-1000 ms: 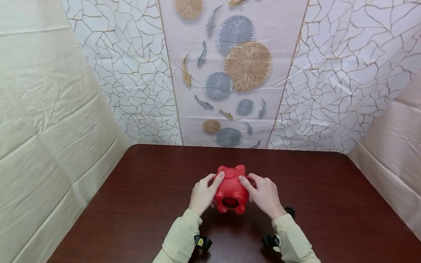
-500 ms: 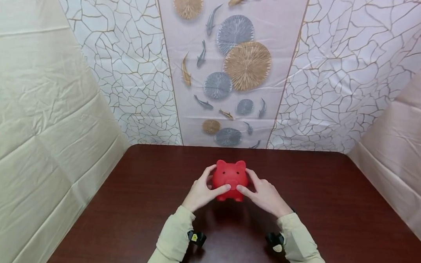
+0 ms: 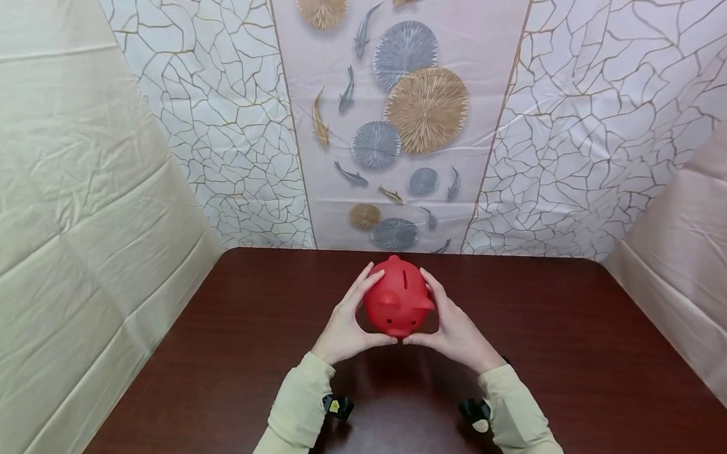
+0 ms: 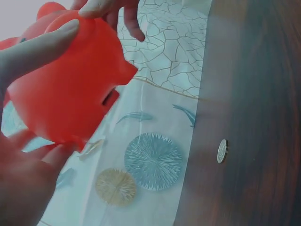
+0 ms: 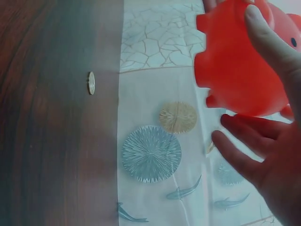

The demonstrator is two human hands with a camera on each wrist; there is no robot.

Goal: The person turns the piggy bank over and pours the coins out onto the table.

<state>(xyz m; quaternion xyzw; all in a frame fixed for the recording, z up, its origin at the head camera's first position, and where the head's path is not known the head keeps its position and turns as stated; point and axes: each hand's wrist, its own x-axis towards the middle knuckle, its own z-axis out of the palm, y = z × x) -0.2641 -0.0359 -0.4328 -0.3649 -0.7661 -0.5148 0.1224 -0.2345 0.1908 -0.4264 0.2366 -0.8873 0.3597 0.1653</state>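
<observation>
A red piggy bank (image 3: pixel 397 300) is held up over the table between both hands, its snout tipped down toward the person and its coin slot showing on top. My left hand (image 3: pixel 345 322) grips its left side, the thumb at the snout and the fingers along the flank. On the other side my right hand (image 3: pixel 456 328) grips it in the same way, thumb tip close to the left one. In the left wrist view the piggy bank's belly (image 4: pixel 66 84) shows a dark opening between the feet. A coin (image 4: pixel 222 151) is on the table beyond, hidden in the head view.
The dark wooden table (image 3: pixel 251 313) ends at a patterned backdrop (image 3: pixel 237 124). Beige cloth (image 3: pixel 77 219) hangs on both sides. Small black devices are strapped to the wrists, the left one (image 3: pixel 339 407) near the tabletop.
The piggy bank has been turned over from underside facing the person, through face on, to snout down with its slot showing. It has moved slightly up in view, thumbs sliding toward the snout.
</observation>
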